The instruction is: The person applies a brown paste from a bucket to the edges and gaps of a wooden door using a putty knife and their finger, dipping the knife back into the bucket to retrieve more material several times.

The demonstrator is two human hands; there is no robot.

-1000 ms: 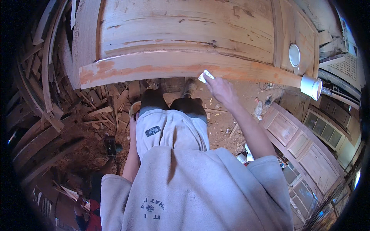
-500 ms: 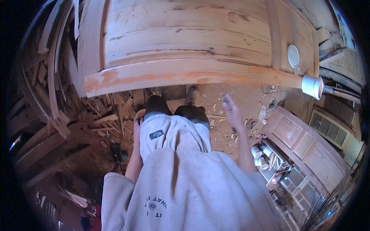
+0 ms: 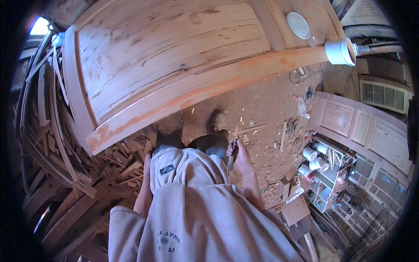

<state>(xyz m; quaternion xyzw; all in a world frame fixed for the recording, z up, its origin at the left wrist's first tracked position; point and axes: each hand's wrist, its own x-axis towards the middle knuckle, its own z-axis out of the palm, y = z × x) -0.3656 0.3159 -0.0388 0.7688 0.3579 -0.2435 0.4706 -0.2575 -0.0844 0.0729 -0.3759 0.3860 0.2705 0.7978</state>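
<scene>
My right hand (image 3: 240, 158) is closed round a thin, narrow tool (image 3: 230, 163), held upright beside my right thigh; its lower end looks flat and dark, and its exact kind is unclear. My left hand (image 3: 149, 158) hangs at my left thigh, its fingers mostly hidden by my clothing. In front of both hands lies a large panelled wooden door (image 3: 174, 48), raised above the floor, with orange-brown smears along its near edge. At the door's right end a white tub (image 3: 338, 53) lies on its side, its mouth facing right. Near it rests a round white lid (image 3: 298, 25).
Scrap wood (image 3: 124, 163) is heaped on the left, with long boards (image 3: 56, 126) leaning behind it. Wood chips litter the dirt floor (image 3: 266, 144). To the right stand another panelled door (image 3: 349, 120) and a shelf (image 3: 322, 185) with several white tubs (image 3: 318, 163).
My right hand has come in from the right toward my thigh, and the narrow tool now shows in it. The view has turned, so the door appears tilted and further left.
</scene>
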